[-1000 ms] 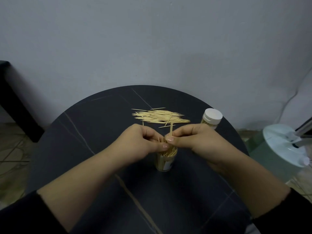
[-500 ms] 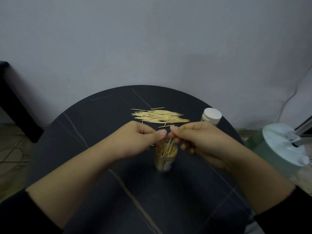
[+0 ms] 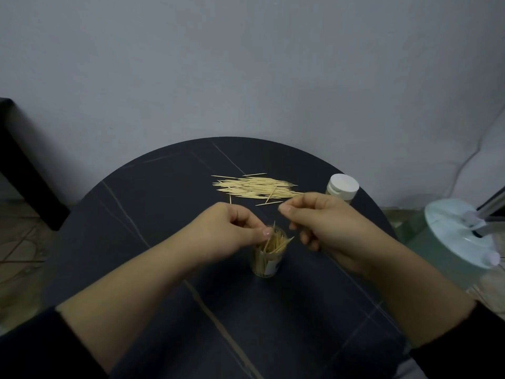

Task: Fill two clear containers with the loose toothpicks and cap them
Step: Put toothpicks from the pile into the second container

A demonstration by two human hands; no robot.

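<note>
An open clear container, packed with upright toothpicks, stands on the round dark table. My left hand grips its rim, thumb against the near edge and curled fingers hiding the far side. My right hand hovers just right of and above the container, thumb and forefinger pressed together, other fingers curled, with no toothpick visible in it. A pile of loose toothpicks lies behind both hands. A second container with a white cap stands at the right rim, its body partly hidden by my right hand.
A pale green round appliance with a cord sits beside the table on the right. A dark piece of furniture stands at the far left. A grey wall rises close behind the table. Tiled floor shows at the left.
Both hands were pinching toothpicks together over the open container. My right hand has since lifted up and to the right, away from the rim. My left hand stays at the container.
</note>
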